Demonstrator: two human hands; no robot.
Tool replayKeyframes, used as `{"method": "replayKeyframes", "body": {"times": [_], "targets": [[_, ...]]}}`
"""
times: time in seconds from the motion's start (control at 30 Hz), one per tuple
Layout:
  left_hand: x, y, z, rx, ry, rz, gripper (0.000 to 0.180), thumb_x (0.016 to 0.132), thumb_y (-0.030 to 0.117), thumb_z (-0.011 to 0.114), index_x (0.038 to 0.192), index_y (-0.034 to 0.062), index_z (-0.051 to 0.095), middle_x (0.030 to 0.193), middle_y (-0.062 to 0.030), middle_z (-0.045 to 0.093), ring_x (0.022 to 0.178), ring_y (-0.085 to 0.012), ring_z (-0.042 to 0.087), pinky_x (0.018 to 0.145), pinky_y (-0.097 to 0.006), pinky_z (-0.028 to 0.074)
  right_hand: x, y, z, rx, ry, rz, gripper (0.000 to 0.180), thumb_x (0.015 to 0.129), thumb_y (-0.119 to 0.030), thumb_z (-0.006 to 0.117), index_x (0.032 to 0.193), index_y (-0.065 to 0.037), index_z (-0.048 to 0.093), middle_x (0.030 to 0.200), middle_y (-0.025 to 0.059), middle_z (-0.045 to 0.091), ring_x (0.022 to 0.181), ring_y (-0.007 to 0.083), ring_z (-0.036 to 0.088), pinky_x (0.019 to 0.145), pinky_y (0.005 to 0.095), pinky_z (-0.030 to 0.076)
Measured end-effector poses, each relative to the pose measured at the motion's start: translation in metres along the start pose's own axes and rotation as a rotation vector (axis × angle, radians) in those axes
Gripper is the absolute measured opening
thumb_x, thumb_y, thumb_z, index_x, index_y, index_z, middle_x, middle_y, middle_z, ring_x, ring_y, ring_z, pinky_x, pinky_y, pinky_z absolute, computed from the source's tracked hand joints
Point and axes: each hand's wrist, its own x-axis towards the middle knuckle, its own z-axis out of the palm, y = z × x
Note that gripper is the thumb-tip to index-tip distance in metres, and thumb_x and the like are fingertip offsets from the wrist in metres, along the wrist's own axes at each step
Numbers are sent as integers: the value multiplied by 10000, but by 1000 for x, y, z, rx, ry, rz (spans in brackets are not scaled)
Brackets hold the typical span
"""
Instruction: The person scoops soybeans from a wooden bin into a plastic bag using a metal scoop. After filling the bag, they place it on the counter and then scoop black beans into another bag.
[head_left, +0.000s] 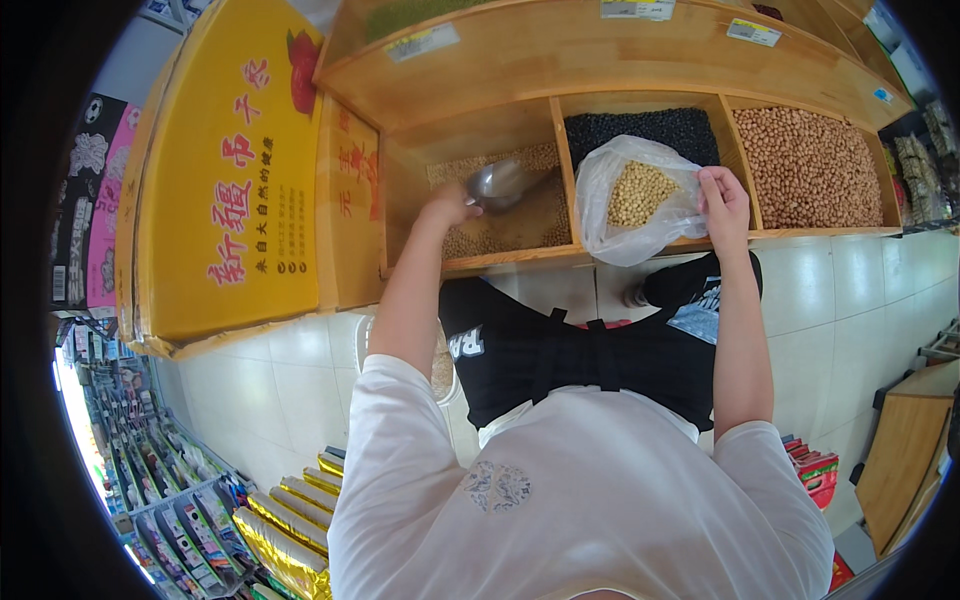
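Note:
My left hand (450, 207) is closed round the handle of a metal scoop (497, 184), whose bowl is over the left compartment. Small tan grains or beans (480, 240) lie low in that compartment, with part of its wooden bottom showing. My right hand (724, 200) pinches the right side of the rim of a clear plastic bag (605, 235). The bag gapes upward, and pale yellow beans (637, 195) that look like soybeans sit in it. It rests over the front of the middle compartment, in front of black beans (650, 128).
The wooden bin (400, 160) has dividers and a raised back shelf (560, 60). Reddish-brown peanuts (805, 165) fill its right compartment. A large yellow carton (220, 180) stands at the left. Gold packages (290, 520) are low left, and a wooden cabinet (900, 450) is at the right.

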Motion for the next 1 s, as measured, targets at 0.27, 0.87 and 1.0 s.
{"method": "replayKeyframes", "body": {"times": [0.27, 0.87, 1.0], "targets": [[10, -28, 13, -436, -194, 4, 288, 874, 226, 825, 1016, 11, 696, 736, -65, 667, 607, -145, 635, 513, -337, 513, 0, 0, 1, -19, 21, 4, 182, 1053, -195, 614, 1019, -31, 682, 714, -59, 552, 628, 22, 477, 575, 192, 366], [3, -17, 1, -480, -179, -26, 573, 725, 208, 899, 1248, 89, 696, 1018, -85, 754, 790, -196, 670, 618, -362, 552, 0, 1, 0, -32, 9, -2, 176, 1055, -186, 605, 1020, -30, 680, 705, -64, 550, 619, 14, 471, 561, 190, 347], [-19, -1, -8, -453, 21, 46, 602, 745, 223, 889, 1286, 60, 678, 1109, -98, 751, 917, -200, 683, 786, -349, 559, 1, 3, 1, -8, -1, -9, 176, 1053, -190, 609, 1022, -32, 679, 710, -62, 558, 619, 19, 477, 562, 191, 354]]}}
